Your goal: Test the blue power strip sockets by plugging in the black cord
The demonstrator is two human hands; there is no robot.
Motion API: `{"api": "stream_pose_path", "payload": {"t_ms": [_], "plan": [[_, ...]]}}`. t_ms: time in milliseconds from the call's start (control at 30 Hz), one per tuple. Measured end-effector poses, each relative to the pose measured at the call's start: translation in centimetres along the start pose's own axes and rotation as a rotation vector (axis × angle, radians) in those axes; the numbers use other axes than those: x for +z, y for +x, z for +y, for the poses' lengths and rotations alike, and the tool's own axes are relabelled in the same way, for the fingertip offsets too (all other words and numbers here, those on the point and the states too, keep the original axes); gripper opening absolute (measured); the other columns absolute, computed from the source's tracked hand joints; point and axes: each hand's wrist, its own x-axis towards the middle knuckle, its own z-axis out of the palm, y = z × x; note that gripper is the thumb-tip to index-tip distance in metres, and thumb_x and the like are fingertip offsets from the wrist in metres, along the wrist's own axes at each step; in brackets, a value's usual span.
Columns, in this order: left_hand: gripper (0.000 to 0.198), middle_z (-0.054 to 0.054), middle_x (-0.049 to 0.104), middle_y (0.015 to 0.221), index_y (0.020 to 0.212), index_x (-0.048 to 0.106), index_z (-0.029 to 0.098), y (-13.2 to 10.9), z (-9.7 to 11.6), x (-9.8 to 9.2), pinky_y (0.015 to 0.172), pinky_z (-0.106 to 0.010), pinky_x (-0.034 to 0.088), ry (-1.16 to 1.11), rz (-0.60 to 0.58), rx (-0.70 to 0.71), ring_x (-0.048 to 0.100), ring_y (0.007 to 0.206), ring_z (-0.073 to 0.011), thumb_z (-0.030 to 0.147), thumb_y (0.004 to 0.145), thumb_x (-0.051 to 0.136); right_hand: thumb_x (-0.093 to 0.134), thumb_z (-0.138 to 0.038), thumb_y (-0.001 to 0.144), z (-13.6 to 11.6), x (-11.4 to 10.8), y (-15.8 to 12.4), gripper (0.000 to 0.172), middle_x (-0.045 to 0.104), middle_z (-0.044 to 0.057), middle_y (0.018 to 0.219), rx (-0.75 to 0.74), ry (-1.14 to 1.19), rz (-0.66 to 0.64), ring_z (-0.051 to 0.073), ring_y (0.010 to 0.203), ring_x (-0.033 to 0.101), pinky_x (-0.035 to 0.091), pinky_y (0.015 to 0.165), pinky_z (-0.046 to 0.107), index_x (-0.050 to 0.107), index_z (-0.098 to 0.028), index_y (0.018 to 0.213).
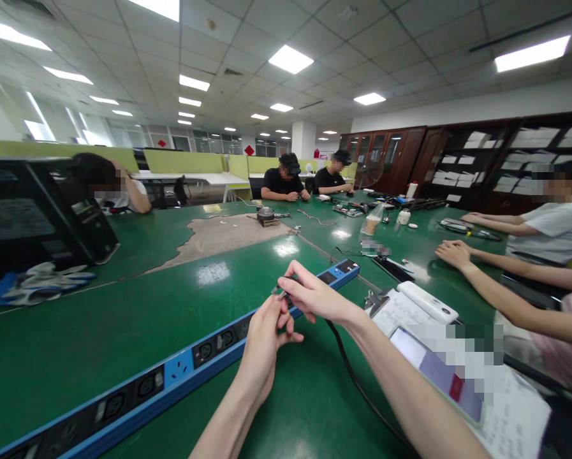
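Note:
My left hand (pixel 265 335) and my right hand (pixel 309 293) meet over a long blue power strip (pixel 178 368) with black sockets. Between the fingertips of my right hand is a small, thin dark piece (pixel 289 279) with a greyish tip, too small to name. The fingers of my left hand are bent, thumb and forefinger closed at that tip; whatever they pinch is mostly hidden. A black cable (pixel 350 360) comes out from under my right hand and runs to the lower right. Whether it joins the small piece, I cannot tell.
At right lie a clipboard with papers (pixel 520 408), a phone (pixel 433 376) and a white device (pixel 426 301). Gloves (pixel 41 284) and a black computer case (pixel 37 217) are at left. A drink cup (pixel 372 223) stands farther back. Several people sit around the green table (pixel 137 325).

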Motion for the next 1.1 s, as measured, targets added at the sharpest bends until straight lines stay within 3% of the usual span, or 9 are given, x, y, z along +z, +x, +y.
{"api": "stream_pose_path", "payload": {"t_ms": [133,367,933,1100], "plan": [[0.037,0.006,0.036,0.067,0.083,0.054,0.018,0.0,-0.3,-0.1,0.056,-0.026,0.056,-0.009,0.043,0.005,0.043,0.061,-0.0098,0.054,0.086,0.064,0.052,-0.054,0.097,0.0,0.1,0.0,0.032,0.054,-0.007,0.07,0.005,0.007,-0.012,0.005,0.044,0.043,0.034,0.033,0.013,0.041,-0.024,0.099],[0.034,0.006,0.033,0.068,0.084,0.052,0.018,-0.4,0.2,0.2,0.055,-0.027,0.058,0.001,0.008,0.015,0.04,0.063,-0.0101,0.051,0.091,0.059,0.049,-0.055,0.097,-0.2,0.1,-0.1,0.032,0.046,-0.01,0.062,0.012,0.059,-0.038,0.005,0.041,0.036,0.03,0.032,0.013,0.041,-0.025,0.099],[0.038,0.005,0.038,0.068,0.085,0.059,0.017,-0.3,0.7,-0.1,0.053,-0.025,0.058,0.0,-0.017,-0.012,0.045,0.062,-0.0101,0.055,0.083,0.067,0.049,-0.054,0.097,-0.4,0.0,-0.3,0.032,0.049,-0.01,0.064,0.006,0.074,-0.042,0.006,0.041,0.039,0.032,0.033,0.013,0.04,-0.024,0.098],[0.038,0.003,0.045,0.065,0.078,0.059,0.017,-0.3,1.8,0.1,0.053,-0.025,0.055,0.058,-0.049,-0.077,0.048,0.063,-0.0122,0.054,0.084,0.064,0.05,-0.055,0.096,-0.9,-0.5,-0.5,0.033,0.056,-0.007,0.069,0.012,0.121,-0.103,0.007,0.045,0.044,0.035,0.035,0.014,0.042,-0.023,0.099]]}}
